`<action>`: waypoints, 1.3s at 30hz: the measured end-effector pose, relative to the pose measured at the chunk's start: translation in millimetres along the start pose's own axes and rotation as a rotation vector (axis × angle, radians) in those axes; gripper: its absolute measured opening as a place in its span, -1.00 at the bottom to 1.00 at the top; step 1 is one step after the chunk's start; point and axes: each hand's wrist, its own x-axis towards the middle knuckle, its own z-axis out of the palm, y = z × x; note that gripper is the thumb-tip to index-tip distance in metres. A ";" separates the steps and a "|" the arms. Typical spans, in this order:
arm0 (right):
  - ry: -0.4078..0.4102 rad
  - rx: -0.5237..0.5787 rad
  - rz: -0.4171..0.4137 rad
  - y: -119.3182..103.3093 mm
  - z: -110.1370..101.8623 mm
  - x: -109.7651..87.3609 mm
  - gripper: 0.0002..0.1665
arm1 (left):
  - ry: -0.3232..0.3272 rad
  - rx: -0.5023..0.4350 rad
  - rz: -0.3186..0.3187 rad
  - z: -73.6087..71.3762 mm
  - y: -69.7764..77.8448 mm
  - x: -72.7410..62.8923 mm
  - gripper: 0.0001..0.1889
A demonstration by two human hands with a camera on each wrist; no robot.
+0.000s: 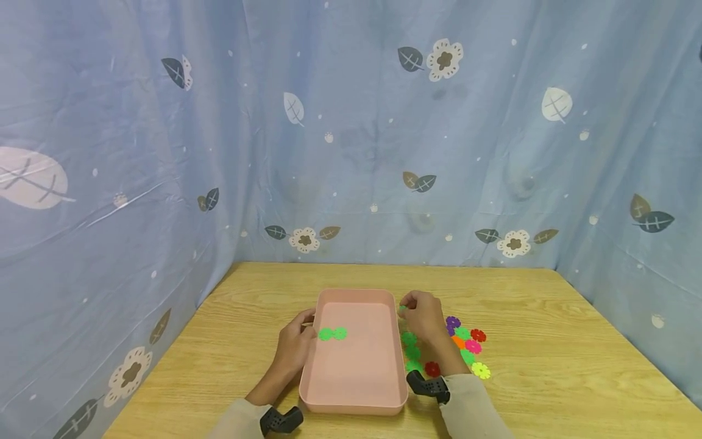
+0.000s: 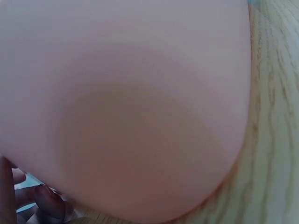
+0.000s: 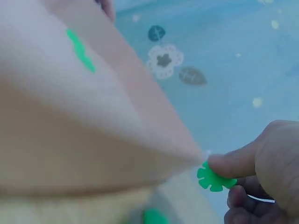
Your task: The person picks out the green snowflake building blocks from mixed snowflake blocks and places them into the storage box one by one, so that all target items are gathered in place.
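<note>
A pink tray (image 1: 356, 378) lies on the table, with two green flower-shaped plastic discs (image 1: 333, 333) side by side inside it. At the tray's left side, my left hand (image 1: 293, 344) holds the rim with bent fingers; the left wrist view shows only some fingertips (image 2: 49, 203) below the tray wall. Just outside the right rim, my right hand (image 1: 425, 317) pinches a green flower-shaped disc (image 3: 216, 177) between thumb and fingers. Several more green discs (image 1: 412, 352) lie along the tray's right side, close under that hand.
Right of my right forearm lie loose discs, among them a purple one (image 1: 453, 322), a red one (image 1: 478, 335), a pink one (image 1: 473, 346) and a yellow one (image 1: 481, 370). Another red disc (image 1: 432, 369) sits near my wrist. A blue patterned curtain (image 1: 373, 152) surrounds the wooden table (image 1: 526, 317).
</note>
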 end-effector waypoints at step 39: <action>-0.262 -0.110 -0.136 -53.6 58.8 10.5 -0.78 | -0.019 -0.020 0.027 1.4 4.0 -1.6 -0.49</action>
